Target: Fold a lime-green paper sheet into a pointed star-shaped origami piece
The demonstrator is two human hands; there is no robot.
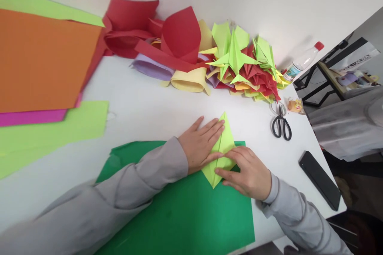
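A light green folded paper (228, 135), shaped like a narrow diamond with a crease along its length, lies partly over a dark green sheet (191, 211). My left hand (201, 143) rests flat on its left side, fingers stretched toward the upper tip and thumb near the middle. At the lower right edge, my right hand (249, 173) grips the folded paper, with thumb and forefinger on its surface near the lower half. Part of the paper's left side is hidden under my left hand.
Orange paper (44, 59) and other coloured sheets lie at the left. Rolled red paper (182, 34) and folded green paper shapes (235, 55) line the wall. Scissors (281, 123), a small wrapped snack (295, 105), a bottle (303, 61) and a black phone-like slab (320, 179) are at the right.
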